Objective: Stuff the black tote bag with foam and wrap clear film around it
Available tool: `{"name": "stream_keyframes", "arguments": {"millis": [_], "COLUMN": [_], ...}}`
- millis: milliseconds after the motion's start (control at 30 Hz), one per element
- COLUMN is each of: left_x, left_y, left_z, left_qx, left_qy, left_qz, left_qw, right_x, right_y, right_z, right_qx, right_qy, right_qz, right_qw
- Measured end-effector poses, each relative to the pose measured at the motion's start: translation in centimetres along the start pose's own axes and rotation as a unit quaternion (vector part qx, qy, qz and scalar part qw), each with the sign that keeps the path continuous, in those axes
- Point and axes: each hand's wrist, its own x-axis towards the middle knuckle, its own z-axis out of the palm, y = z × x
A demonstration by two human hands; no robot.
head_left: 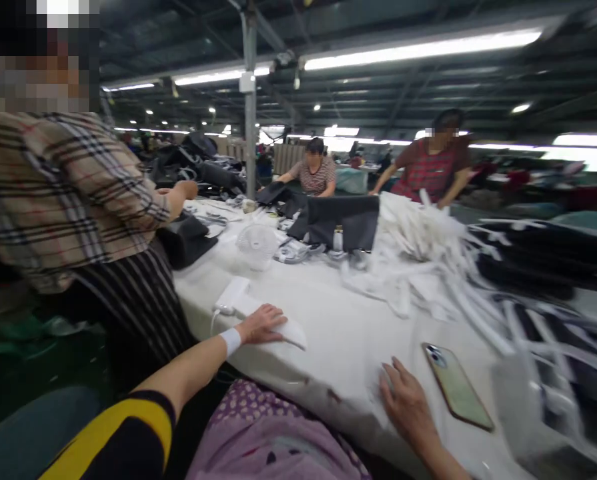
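My left hand (263, 325), with a white band round its wrist, lies palm down at the near edge of the white-covered table (338, 320). Its fingers are stretched out over a flat white piece (295, 334) whose kind I cannot make out. Just behind that hand is a white box-shaped device (232, 295) with a cable. My right hand (405, 400) rests on the cloth farther right, fingers loosely bent and apart, with nothing visible in them. A phone (458, 387) in a greenish case lies beside it, camera side up.
A small white fan (257, 247) stands farther back. Dark fabric pieces (341, 220) and a heap of white strips (418, 230) cover the far side. A clear plastic bag (533, 407) is at right. One person (78, 193) stands close at left; two others work across the table.
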Motion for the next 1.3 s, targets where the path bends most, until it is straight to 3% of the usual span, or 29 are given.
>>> {"name": "stream_keyframes", "arguments": {"millis": [167, 267, 400, 500, 600, 767, 900, 1000, 1133, 1300], "left_x": [3.1, 4.3, 4.9, 5.4, 5.9, 6.0, 5.5, 4.2, 1.1, -2.7], "left_y": [1.0, 2.2, 6.5, 9.7, 11.1, 11.0, 9.4, 6.1, 0.3, -4.3], "left_z": [1.2, 2.4, 3.9, 5.1, 6.3, 7.2, 6.5, 5.9, 5.3, 3.6], "left_qx": [-0.016, -0.009, -0.001, -0.027, -0.051, -0.065, -0.042, -0.021, -0.018, -0.01], "left_qy": [0.021, 0.043, 0.106, 0.135, 0.155, 0.169, 0.163, 0.175, 0.231, 0.284], "left_qz": [0.12, 0.174, 0.265, 0.312, 0.324, 0.333, 0.271, 0.176, -0.016, -0.215], "left_qw": [0.992, 0.984, 0.958, 0.94, 0.932, 0.926, 0.948, 0.968, 0.973, 0.934], "right_x": [-0.2, 0.1, 1.6, 2.3, 1.8, 0.3, 1.1, 2.9, 5.7, 9.2], "right_y": [-2.5, -5.0, -9.4, -11.6, -12.2, -11.2, -8.8, -5.3, 1.6, 12.1], "right_z": [-2.2, -3.4, -5.8, -7.1, -7.6, -7.1, -7.2, -8.1, -9.2, -8.5], "right_qx": [0.019, 0.115, 0.283, 0.339, 0.354, 0.305, 0.278, 0.286, 0.238, 0.103], "right_qy": [0.0, 0.013, -0.054, -0.118, -0.128, -0.154, -0.162, -0.132, -0.062, -0.03], "right_qz": [0.035, 0.085, 0.122, 0.118, 0.145, 0.2, 0.224, 0.271, 0.366, 0.462], "right_qw": [0.999, 0.99, 0.95, 0.926, 0.915, 0.918, 0.92, 0.91, 0.898, 0.881]}}
